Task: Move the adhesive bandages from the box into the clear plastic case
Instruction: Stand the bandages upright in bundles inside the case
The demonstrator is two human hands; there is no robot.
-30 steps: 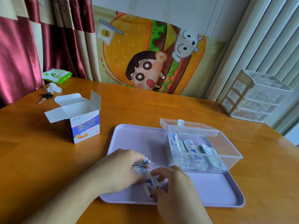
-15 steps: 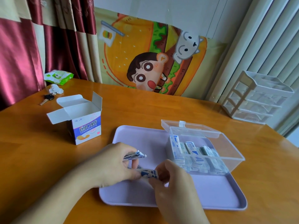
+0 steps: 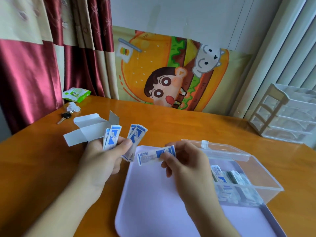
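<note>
A single bandage [image 3: 157, 155] is pinched crosswise in the right hand [image 3: 185, 165], nearer the open clear case [image 3: 239, 170] to its right; several bandages [image 3: 124, 141] are fanned upright in the left hand [image 3: 102, 158].

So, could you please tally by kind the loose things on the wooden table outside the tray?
Open cardboard box: 1
Green wipes pack: 1
Key: 1
Crumpled white scrap: 1
Clear drawer unit: 1
Total: 5
</note>
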